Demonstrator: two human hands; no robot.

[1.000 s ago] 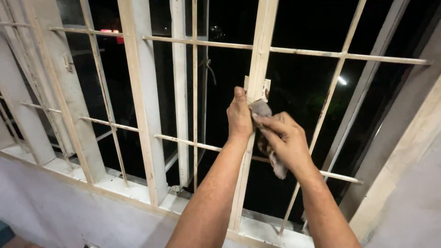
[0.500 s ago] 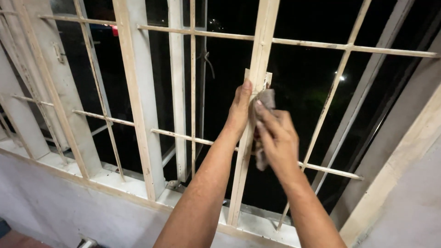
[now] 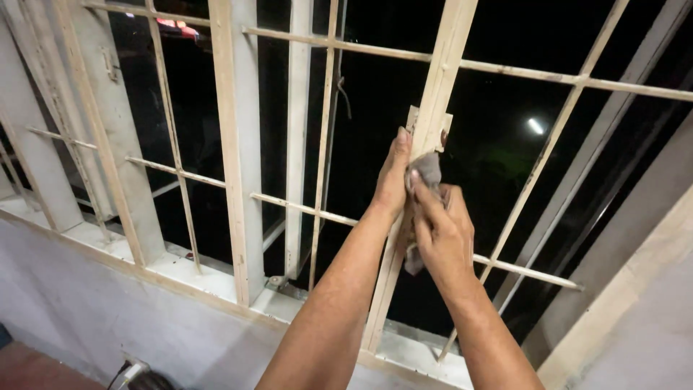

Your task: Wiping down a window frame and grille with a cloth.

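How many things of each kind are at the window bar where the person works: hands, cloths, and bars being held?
Hands: 2, left hand and right hand
Grey cloth: 1
Cream upright bar: 1
Total: 4

Small grey crumpled cloth rag (image 3: 427, 173), bunched against a cream-painted flat vertical window-frame bar (image 3: 442, 87); one tail hangs down beside bar (image 3: 411, 256). Bar upright, slightly tilted, paint worn, a small cream latch plate (image 3: 442, 124) on it just above the rag.

Home window at night, cream window grille (image 3: 238, 144), sill (image 3: 180, 271)
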